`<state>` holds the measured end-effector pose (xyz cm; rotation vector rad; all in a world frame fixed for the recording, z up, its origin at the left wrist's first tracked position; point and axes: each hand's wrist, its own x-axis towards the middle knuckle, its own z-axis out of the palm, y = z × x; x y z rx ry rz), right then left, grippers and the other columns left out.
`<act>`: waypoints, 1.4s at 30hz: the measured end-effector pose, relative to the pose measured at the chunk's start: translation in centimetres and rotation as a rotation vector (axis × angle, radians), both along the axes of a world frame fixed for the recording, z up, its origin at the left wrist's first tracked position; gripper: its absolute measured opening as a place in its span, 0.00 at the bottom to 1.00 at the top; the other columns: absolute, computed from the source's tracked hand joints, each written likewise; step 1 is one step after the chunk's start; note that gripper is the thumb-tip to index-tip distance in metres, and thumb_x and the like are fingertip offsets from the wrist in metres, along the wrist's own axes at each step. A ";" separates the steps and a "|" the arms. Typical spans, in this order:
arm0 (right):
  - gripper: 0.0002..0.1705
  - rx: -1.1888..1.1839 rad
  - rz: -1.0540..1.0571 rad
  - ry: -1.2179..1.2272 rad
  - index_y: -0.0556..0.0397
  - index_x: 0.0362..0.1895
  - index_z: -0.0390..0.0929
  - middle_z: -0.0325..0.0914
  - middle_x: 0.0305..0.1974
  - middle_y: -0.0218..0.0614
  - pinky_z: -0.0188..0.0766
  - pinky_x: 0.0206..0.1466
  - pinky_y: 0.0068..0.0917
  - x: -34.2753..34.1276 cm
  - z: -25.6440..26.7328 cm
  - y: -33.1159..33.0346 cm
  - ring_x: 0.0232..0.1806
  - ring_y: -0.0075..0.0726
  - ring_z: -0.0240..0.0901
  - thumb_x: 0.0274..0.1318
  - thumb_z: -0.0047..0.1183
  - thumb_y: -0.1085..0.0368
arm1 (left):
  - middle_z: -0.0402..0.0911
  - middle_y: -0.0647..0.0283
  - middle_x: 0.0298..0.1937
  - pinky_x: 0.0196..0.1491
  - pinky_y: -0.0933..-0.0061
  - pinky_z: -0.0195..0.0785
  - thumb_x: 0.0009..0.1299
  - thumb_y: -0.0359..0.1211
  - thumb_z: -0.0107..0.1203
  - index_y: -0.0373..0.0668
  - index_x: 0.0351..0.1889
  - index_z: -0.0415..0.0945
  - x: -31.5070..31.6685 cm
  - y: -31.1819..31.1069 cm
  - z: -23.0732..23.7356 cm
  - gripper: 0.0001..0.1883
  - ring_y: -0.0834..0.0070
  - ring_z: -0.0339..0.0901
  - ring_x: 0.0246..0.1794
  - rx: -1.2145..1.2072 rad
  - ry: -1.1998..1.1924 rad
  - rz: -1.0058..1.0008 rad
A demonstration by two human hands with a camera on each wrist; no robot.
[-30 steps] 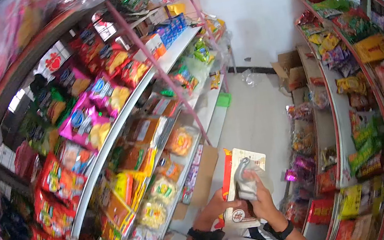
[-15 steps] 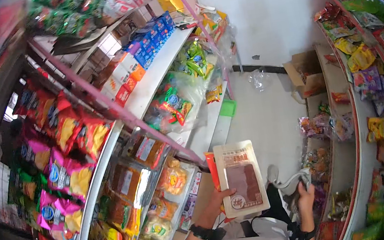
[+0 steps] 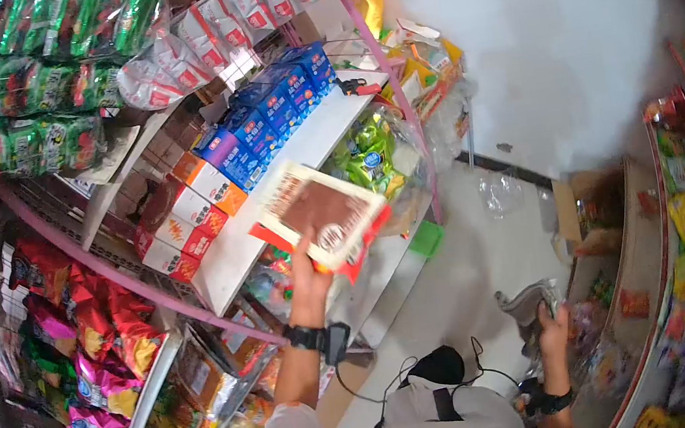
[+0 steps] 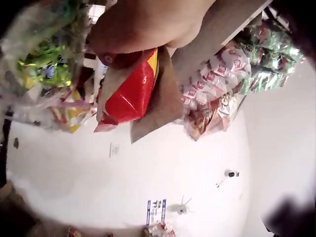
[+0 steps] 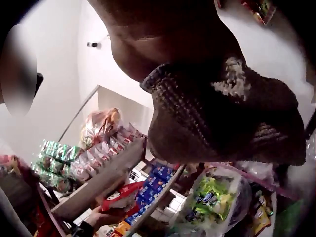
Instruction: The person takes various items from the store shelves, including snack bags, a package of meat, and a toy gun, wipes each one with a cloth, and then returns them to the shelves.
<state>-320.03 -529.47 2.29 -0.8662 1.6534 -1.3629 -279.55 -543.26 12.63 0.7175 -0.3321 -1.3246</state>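
My left hand (image 3: 309, 274) grips a flat cream packet (image 3: 322, 208) with a brown middle, thumb on its front face. Behind it, a red packet (image 3: 356, 265) sticks out along the lower edge. Both are tilted in front of a white shelf (image 3: 231, 270). From the left wrist, the red packet (image 4: 132, 96) shows beneath the hand (image 4: 148, 27). Off to the right and low, my right hand (image 3: 553, 331) holds a bunched grey cloth (image 3: 522, 304). The cloth (image 5: 192, 118) hangs dark and thick-textured in the right wrist view, covering most of the fingers.
Blue boxes (image 3: 263, 128) and orange-white boxes (image 3: 210, 189) line the shelf. Bagged green packets (image 3: 370, 152) lie to their right. A pink post (image 3: 382, 62) rises behind. On the floor side are a green basket (image 3: 427, 239), clear plastic (image 3: 501, 193) and a cardboard box (image 3: 598, 207).
The right hand and cloth came off the cream packet's face and moved right. My left hand carried both packets up and left to the shelf. The head view turned left.
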 end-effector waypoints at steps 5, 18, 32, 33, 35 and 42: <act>0.13 0.064 0.228 -0.042 0.61 0.45 0.71 0.72 0.42 0.36 0.62 0.47 0.28 0.6 0.9 -9.0 0.42 0.31 0.66 0.58 0.49 0.68 | 0.74 0.56 0.54 0.59 0.56 0.62 0.70 0.39 0.48 0.36 0.54 0.68 2.0 -14.6 -1.0 0.19 0.62 0.72 0.54 -0.170 0.069 0.252; 0.22 0.166 0.252 0.029 0.64 0.44 0.69 0.70 0.39 0.39 0.60 0.47 0.34 -4.1 -3.1 -30.2 0.41 0.38 0.63 0.59 0.51 0.55 | 0.72 0.64 0.19 0.10 0.81 0.42 0.64 0.49 0.56 0.41 0.31 0.72 -1.0 -32.1 -0.1 0.19 0.84 0.53 0.07 0.288 -0.078 0.471; 0.15 0.063 1.435 0.133 0.62 0.45 0.72 0.72 0.35 0.33 0.63 0.43 0.25 11.3 5.6 -48.7 0.36 0.26 0.64 0.55 0.49 0.66 | 0.72 0.67 0.21 0.10 0.87 0.40 0.70 0.39 0.48 0.37 0.44 0.73 -7.1 -25.9 -4.0 0.14 0.89 0.51 0.09 0.022 0.271 0.065; 0.14 0.000 1.563 0.194 0.62 0.43 0.72 0.72 0.33 0.34 0.63 0.42 0.25 13.0 6.3 -49.7 0.35 0.26 0.63 0.54 0.48 0.67 | 0.73 0.67 0.22 0.12 0.86 0.45 0.69 0.37 0.49 0.38 0.43 0.74 -7.5 -25.2 -3.2 0.13 0.88 0.55 0.10 0.070 0.144 0.054; 0.16 -0.013 1.727 0.183 0.63 0.45 0.72 0.75 0.34 0.35 0.64 0.44 0.27 15.0 7.1 -50.8 0.36 0.27 0.66 0.52 0.48 0.67 | 0.75 0.66 0.23 0.18 0.84 0.55 0.67 0.35 0.52 0.38 0.41 0.75 -8.2 -23.9 -3.2 0.11 0.85 0.63 0.14 0.130 -0.235 0.203; 0.17 -0.116 2.192 0.455 0.61 0.44 0.73 0.77 0.36 0.38 0.64 0.47 0.28 21.5 6.6 -48.9 0.39 0.31 0.69 0.49 0.52 0.68 | 0.78 0.58 0.35 0.42 0.69 0.68 0.61 0.39 0.60 0.36 0.46 0.75 -10.2 -17.0 -3.8 0.20 0.68 0.75 0.36 0.373 -1.079 0.591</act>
